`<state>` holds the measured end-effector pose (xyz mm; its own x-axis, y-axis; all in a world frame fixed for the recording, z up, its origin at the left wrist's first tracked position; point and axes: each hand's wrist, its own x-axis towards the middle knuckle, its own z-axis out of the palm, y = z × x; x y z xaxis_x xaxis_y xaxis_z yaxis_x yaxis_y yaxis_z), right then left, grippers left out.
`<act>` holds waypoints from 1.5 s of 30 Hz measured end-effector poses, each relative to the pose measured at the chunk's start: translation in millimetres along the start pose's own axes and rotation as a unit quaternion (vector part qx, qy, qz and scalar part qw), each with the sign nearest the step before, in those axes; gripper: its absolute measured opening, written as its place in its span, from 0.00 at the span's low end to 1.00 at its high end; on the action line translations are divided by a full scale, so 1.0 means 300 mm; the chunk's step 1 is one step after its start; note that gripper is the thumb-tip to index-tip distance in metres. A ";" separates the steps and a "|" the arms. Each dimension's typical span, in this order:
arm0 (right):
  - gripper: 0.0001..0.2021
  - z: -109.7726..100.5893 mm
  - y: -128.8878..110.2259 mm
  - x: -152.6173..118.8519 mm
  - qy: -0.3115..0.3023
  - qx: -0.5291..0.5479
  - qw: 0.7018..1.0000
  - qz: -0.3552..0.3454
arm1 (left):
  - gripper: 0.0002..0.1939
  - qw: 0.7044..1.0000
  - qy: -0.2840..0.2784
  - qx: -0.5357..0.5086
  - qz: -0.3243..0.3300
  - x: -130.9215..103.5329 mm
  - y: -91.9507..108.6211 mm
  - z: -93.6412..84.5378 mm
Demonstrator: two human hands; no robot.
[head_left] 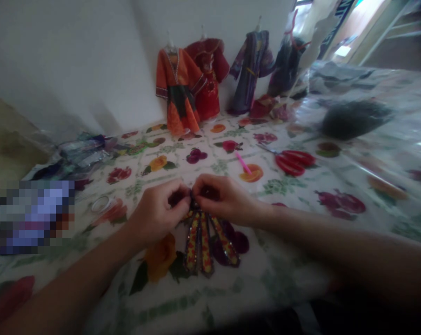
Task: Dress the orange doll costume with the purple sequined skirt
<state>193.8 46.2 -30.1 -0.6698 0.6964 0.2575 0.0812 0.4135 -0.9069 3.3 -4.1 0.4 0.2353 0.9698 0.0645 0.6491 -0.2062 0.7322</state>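
Note:
My left hand [159,207] and my right hand [227,197] meet at the middle of the table, fingertips almost touching. Thumb and forefinger of each are pinched at the dark top end of a piece of patterned fabric strips [205,242]. Several yellow and red strips with dark, glittering edges and pointed ends fan out below my fingers onto the cloth. The exact spot of the pinch is small and partly hidden by the fingers.
Red-handled scissors [294,162] and a pink stick [243,164] lie beyond my right hand. A clear tape roll [101,204] sits left. Small dressed figures, one in an orange dress [180,93], stand along the wall. Plastic bags [83,151] lie at left on the fruit-print tablecloth [182,307].

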 end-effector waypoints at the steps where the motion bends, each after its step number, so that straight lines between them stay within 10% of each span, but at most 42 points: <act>1: 0.02 0.000 0.001 0.000 0.001 -0.002 1.000 0.001 | 0.03 1.000 0.000 0.001 0.000 0.000 0.000 0.000; 45: 0.02 0.003 -0.006 0.002 0.001 0.034 0.999 0.011 | 0.03 0.999 -0.002 -0.033 -0.011 0.003 -0.009 0.000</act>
<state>192.5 45.4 -28.8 -0.6677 0.7053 0.2384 0.0443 0.3573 -0.9329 1.8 -2.7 -1.6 0.2240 0.9736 0.0443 0.6051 -0.1746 0.7768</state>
